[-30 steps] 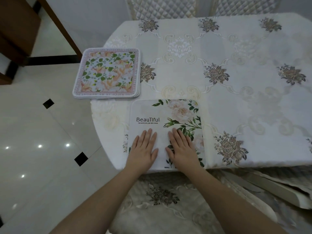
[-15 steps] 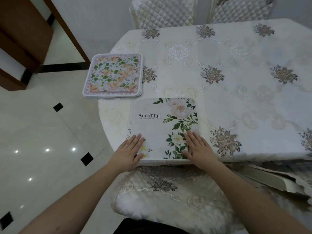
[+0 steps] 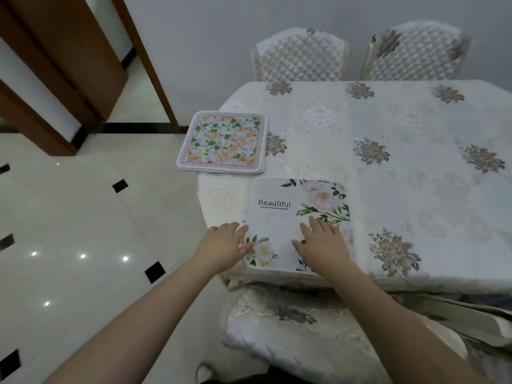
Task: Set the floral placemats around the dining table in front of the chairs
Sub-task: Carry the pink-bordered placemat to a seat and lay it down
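Right hand [image 3: 324, 245] lies flat, fingers straight, on the white "Beautiful" placemat [image 3: 279, 217]. Left hand [image 3: 221, 245], fingers extended, touches its left edge. The placemat sits at the dining table's [image 3: 415, 195] near edge (above a chair seat [image 3: 299, 328]); a stack of pink-bordered floral placemats [image 3: 223, 142] lies beyond.

One white placemat [image 3: 279, 225], one stack of placemats [image 3: 223, 142], three chairs, one table [image 3: 415, 189], two hands.

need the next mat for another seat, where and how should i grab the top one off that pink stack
Probably by the left edge of the pink stack, coming in from the floor side. That edge overhangs the table, so fingers can slip under the top mat there and the thumb can pinch from above. Elsewhere it lies flat on the cloth. Both the left hand and right hand are free.
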`<action>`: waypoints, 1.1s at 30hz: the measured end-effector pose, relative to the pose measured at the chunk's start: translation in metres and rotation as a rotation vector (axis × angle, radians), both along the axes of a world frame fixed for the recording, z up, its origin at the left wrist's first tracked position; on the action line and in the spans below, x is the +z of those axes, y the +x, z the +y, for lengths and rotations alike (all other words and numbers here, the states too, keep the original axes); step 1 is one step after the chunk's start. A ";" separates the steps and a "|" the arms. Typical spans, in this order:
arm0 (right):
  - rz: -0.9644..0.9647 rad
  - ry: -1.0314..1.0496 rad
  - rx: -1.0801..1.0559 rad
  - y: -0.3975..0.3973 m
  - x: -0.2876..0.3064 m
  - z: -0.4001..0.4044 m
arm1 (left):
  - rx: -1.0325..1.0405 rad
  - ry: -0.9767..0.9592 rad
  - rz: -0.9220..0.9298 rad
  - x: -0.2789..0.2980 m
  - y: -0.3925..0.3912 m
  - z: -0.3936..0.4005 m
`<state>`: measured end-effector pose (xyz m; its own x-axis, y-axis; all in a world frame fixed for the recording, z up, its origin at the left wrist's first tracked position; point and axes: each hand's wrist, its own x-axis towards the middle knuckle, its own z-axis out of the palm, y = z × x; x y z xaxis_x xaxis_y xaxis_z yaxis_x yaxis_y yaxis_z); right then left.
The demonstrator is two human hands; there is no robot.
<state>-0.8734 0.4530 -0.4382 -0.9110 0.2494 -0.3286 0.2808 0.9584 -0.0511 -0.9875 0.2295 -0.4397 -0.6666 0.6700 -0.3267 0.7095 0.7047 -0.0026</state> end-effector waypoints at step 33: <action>0.218 0.010 0.233 -0.149 0.043 -0.355 | 0.369 0.191 0.182 0.037 -0.076 -0.351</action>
<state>-1.0224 0.0976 -0.3956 -0.9927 0.0283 -0.1174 0.0374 0.9964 -0.0761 -1.0638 -0.1214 -0.4027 -0.9073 0.4134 -0.0764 0.4106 0.9104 0.0506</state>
